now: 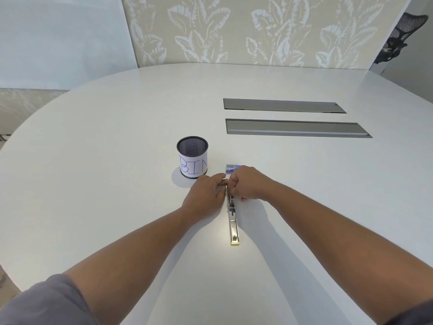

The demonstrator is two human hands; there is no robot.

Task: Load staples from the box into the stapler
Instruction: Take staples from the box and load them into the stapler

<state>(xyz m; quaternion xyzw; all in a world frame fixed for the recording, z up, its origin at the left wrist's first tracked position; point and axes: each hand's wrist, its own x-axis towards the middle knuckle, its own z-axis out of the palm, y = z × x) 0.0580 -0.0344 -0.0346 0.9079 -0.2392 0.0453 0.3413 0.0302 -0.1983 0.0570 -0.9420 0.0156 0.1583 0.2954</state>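
- The stapler [233, 221] is laid open flat on the table [93, 160], its far end between both hands.
- The left hand [206, 195] is pressed beside it, fingers loosely curled.
- The right hand [248, 184] is closed over the far end; whether staples are pinched cannot be told.
- The box [230, 168] sits just beyond, partly hidden.
- Judged: the stapler is rigid and heavy enough to stay put, while staple strips are light and brittle and are best pinched by the sides.

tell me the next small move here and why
Probably seat the strip: both the left hand and right hand pinch at the far end of the opened stapler, lying flat, with the staple box just behind. Whether staples are already in is hidden.
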